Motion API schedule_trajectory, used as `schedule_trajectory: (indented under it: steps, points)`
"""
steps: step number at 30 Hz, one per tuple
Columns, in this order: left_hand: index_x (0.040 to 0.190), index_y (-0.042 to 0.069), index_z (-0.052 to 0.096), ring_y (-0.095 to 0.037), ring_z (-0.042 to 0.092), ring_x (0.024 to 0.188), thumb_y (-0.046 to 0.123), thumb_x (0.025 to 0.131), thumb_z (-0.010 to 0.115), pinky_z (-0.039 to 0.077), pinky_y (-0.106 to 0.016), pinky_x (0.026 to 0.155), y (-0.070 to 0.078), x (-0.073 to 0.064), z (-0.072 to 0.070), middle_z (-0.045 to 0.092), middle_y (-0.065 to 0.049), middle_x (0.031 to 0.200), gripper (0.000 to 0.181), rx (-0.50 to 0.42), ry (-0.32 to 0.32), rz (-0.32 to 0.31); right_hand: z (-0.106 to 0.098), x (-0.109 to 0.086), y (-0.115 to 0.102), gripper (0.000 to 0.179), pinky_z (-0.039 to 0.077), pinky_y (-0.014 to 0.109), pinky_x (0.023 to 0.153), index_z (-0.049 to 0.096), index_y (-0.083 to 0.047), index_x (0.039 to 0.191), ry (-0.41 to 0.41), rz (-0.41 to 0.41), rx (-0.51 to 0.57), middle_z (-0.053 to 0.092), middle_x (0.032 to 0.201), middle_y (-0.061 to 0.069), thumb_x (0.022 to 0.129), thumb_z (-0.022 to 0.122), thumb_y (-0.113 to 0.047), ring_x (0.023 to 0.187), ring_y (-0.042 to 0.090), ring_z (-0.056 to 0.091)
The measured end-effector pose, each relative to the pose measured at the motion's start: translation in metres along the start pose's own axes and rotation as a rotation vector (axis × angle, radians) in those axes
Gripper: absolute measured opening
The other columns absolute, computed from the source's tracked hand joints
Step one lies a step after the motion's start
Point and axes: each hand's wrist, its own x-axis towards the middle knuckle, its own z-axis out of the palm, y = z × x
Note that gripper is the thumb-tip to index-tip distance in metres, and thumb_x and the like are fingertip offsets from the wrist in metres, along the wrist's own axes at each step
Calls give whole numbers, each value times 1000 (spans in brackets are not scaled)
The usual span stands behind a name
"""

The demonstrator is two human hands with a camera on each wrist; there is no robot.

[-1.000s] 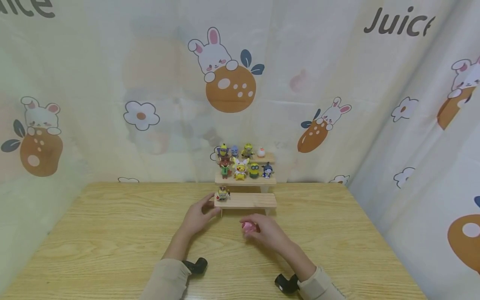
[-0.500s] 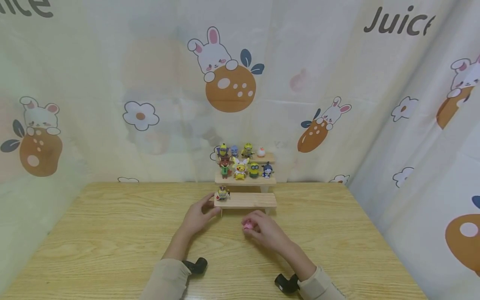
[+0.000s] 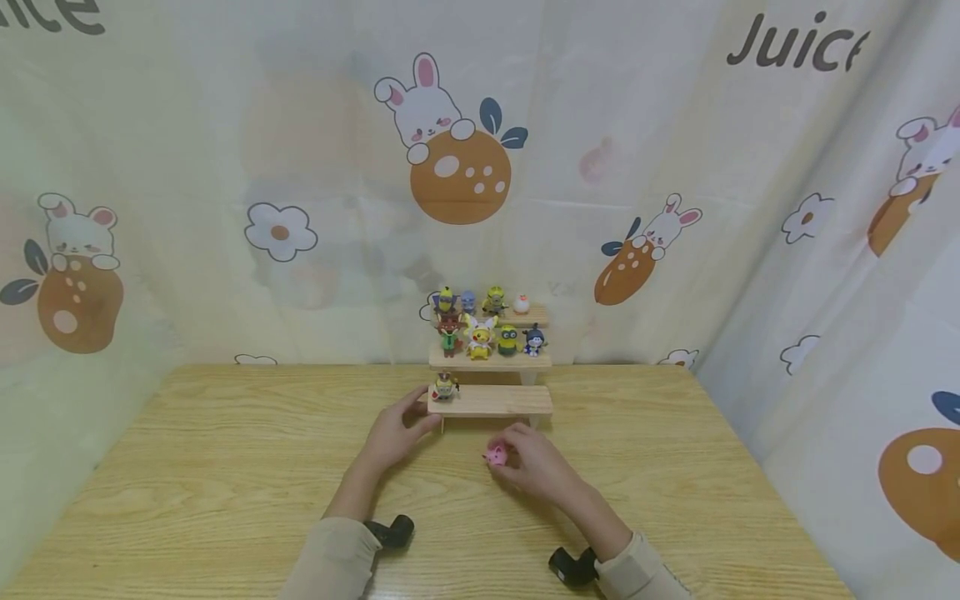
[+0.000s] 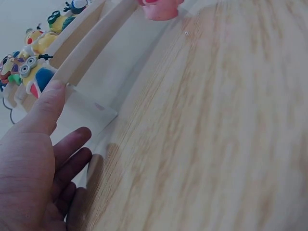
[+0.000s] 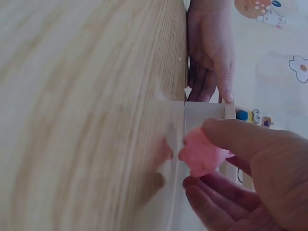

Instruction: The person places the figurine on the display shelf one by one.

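Observation:
A small pink toy figure [image 3: 496,454] is pinched between the thumb and fingers of my right hand [image 3: 536,461], in front of the tiered wooden display stand's lowest shelf [image 3: 491,402]. The right wrist view shows the pink figure [image 5: 204,153] from behind, its reflection on the glossy tabletop beside it. My left hand [image 3: 395,431] is at the left end of that shelf. Its thumb touches the board's corner in the left wrist view, while the other fingers [image 4: 72,166] bend loosely below. One crowned Minion figurine [image 3: 444,387] stands at the left of this shelf.
Several figurines fill the middle shelf [image 3: 491,363], among them a fox [image 3: 449,337] and a Pikachu [image 3: 480,337]. Smaller ones, including a white round figure [image 3: 521,305], stand on the top shelf [image 3: 538,314]. Behind the wooden table [image 3: 247,467] hangs a printed curtain [image 3: 337,150].
The pink figure has been turned in my right hand's fingers, which shifted slightly, and more of it now shows. My left hand stays at the shelf's end.

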Motion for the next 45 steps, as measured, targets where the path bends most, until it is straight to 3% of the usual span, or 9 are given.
schedule_trajectory:
  steps: [13,19,24,28,34,39,45]
  points:
    - [143,23,44,-28,53,124,47,84,68,33,-50,111,4,0,-5,68,-4,116,68,0,5,9,-7,1,1,37,52,33,76,66,-2,112,-30,-50,-169,65,101,8,79,74,-17,87,17,58]
    - [143,24,44,-28,53,124,47,84,68,33,-50,110,4,2,-7,68,-4,116,67,-5,11,18,-12,5,-5,37,52,31,73,67,-4,111,-41,-64,-165,63,99,5,79,74,-19,85,15,57]
    - [143,24,44,-28,54,123,46,84,68,34,-50,110,3,4,-8,68,-4,116,67,-3,13,28,-23,11,-16,42,53,30,79,66,-5,116,-7,-75,-103,61,102,2,78,76,-18,90,13,58]
    - [143,23,43,-29,53,123,47,84,67,34,-50,110,2,5,-7,68,-4,117,69,7,12,35,-30,22,-26,44,54,30,80,65,-5,118,62,-78,-89,61,106,4,77,78,-15,92,15,59]
    - [143,18,43,-30,52,125,42,84,69,32,-51,111,1,5,-7,68,-5,118,69,-13,19,37,-37,55,-38,42,54,35,86,65,-5,118,177,-37,-117,63,114,10,79,77,-15,100,24,62]
    - [143,16,43,-31,52,124,41,84,69,31,-53,111,-3,1,-4,68,-5,118,69,-18,11,53,-31,74,-37,42,53,37,89,64,-8,121,146,10,-133,64,117,11,81,75,-15,100,26,63]
    - [143,17,43,-30,53,124,42,84,69,31,-52,111,-3,-2,0,68,-5,118,69,-29,6,63,-20,79,-32,40,54,36,87,65,-8,120,106,59,-121,62,117,9,81,75,-16,101,25,62]
